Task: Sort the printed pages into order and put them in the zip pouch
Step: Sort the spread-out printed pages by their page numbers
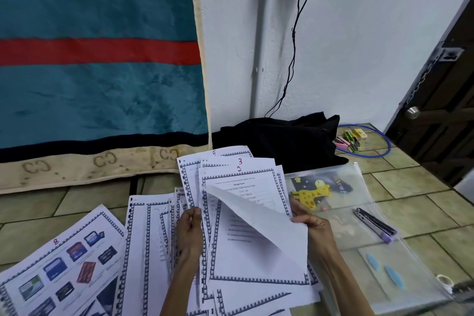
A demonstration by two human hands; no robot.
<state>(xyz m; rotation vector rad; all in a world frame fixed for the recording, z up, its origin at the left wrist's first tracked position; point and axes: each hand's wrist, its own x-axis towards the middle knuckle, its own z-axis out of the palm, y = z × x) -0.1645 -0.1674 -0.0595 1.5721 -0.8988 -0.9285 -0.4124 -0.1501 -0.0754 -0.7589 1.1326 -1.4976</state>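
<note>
A fanned stack of printed pages (238, 179) with blue borders is held up over the floor, pink numbers 2, 3 and 5 showing on top corners. My left hand (188, 233) grips the stack's left edge. My right hand (311, 226) pinches the front sheet (259, 226), whose corner is folded over to show its blank back. More loose pages (146, 238) lie beneath, and a page marked 8 (59, 269) with coloured pictures lies at the lower left. The clear zip pouch (384, 259) with a giraffe print lies flat to the right.
A purple stapler (375, 224) rests on the pouch. A black cloth (279, 138) lies behind the pages, with coloured clips (350, 140) and a blue cable loop (377, 141) beside it. A teal blanket (97, 59) hangs at left; a dark door (441, 110) stands at right.
</note>
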